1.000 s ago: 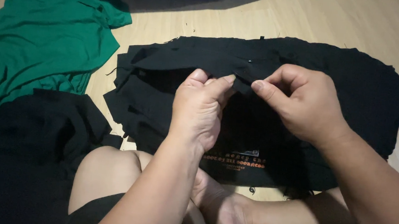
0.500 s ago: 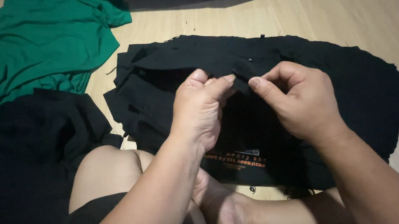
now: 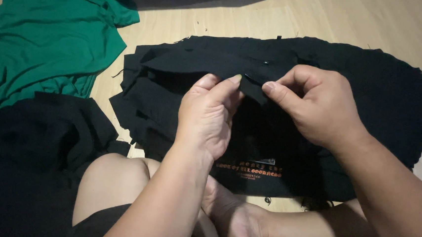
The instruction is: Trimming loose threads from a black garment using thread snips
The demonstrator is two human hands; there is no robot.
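Floor: pale wood planks, smooth; everything lies on it.
Green cloth: soft knit, rumpled, well apart from your hands at far left.
Black garment: limp jersey, ragged cut edges, orange print near your legs; spread flat ahead of you.
Black strip: thin, floppy fold lifted off the garment.
Left hand: thumb and fingers closed on the strip.
Right hand: pinched shut on the strip's end, just beside your left.
Pin: small, hard, shiny dot.
Risk: black on black hides layers; you may catch 2 plies, or prick a fingertip.
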